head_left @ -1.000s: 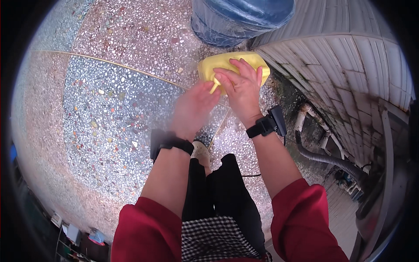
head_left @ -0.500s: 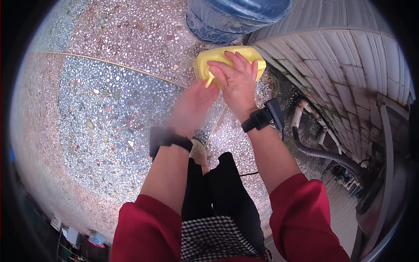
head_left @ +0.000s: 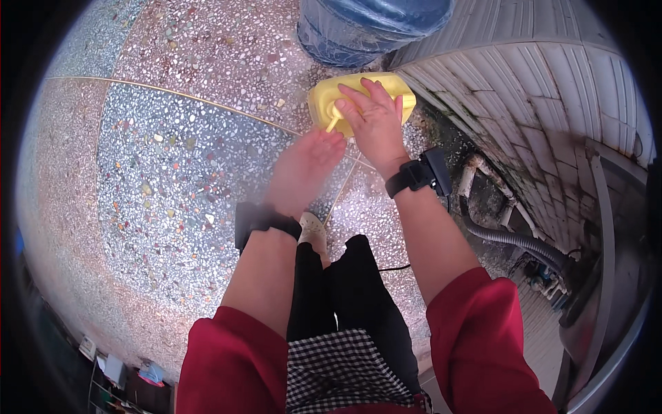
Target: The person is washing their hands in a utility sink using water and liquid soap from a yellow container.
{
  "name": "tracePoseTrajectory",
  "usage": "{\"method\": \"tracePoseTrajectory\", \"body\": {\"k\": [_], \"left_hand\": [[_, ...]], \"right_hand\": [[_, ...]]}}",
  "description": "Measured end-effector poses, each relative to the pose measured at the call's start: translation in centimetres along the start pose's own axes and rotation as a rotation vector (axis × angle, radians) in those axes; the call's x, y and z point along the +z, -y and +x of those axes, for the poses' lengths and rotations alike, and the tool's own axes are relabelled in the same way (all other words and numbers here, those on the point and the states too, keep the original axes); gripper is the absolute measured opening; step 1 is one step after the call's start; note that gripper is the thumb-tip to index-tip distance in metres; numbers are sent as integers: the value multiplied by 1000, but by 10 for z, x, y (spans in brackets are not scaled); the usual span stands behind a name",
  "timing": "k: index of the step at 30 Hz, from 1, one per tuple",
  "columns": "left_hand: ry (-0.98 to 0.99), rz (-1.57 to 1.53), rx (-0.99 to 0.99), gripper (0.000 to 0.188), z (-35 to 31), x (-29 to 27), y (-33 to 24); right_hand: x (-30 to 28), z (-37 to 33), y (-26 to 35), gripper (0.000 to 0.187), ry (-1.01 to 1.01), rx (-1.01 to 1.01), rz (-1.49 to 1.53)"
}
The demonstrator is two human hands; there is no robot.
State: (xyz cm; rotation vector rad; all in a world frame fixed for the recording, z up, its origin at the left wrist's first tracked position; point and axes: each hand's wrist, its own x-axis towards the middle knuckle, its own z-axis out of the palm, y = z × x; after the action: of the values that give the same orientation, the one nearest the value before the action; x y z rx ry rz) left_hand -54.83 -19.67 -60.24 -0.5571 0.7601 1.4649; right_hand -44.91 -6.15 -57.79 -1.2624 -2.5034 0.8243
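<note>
A yellow plastic jug [head_left: 323, 95] with a yellow pump spout [head_left: 334, 122] stands on the speckled floor ahead of me. My right hand [head_left: 378, 125] is over the jug, its fingers spread apart and the thumb by the pump head. It rests on the top without wrapping round it. Just below the spout's tip, my left hand [head_left: 308, 163] is held palm up and open, slightly smeared by motion. Whether any liquid lies in that palm, I cannot make out. Each wrist carries a black strapped device.
Beyond the jug stands a blue barrel [head_left: 372, 31] wrapped in clear plastic. To the right run a ribbed grey wall [head_left: 496, 83], a white pipe [head_left: 469, 181] and a grey corrugated hose [head_left: 507, 236]. A metal frame [head_left: 603, 262] edges the right side. Shelved items [head_left: 114, 369] sit at lower left.
The fingers of my right hand have spread a little, and the thumb shows less over the pump head. My left hand stays below the spout. The view has shifted slightly.
</note>
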Motion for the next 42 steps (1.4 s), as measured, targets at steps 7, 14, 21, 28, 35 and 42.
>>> {"method": "tracePoseTrajectory", "body": {"k": [7,14,21,28,35,42], "left_hand": [[77,-20,50,55,-138,70,6],[290,-246,237,74,-296,155,-9],[565,-90,137,81,-469,319,68],[924,-13,-66,80,-514,423,135],[783,194,-277,64,-531,485,274],[862,321,-212,61,-484,530,348]], "right_hand": [[-50,-62,113,71,90,246,572],[-191,-174,279,84,115,-87,422],[-405,-174,292,84,-87,-198,256],[-545,-308,351,69,-324,-64,-26],[-654,-327,167,61,-488,67,253],[-697,-387,146,44,-458,-215,182]]}}
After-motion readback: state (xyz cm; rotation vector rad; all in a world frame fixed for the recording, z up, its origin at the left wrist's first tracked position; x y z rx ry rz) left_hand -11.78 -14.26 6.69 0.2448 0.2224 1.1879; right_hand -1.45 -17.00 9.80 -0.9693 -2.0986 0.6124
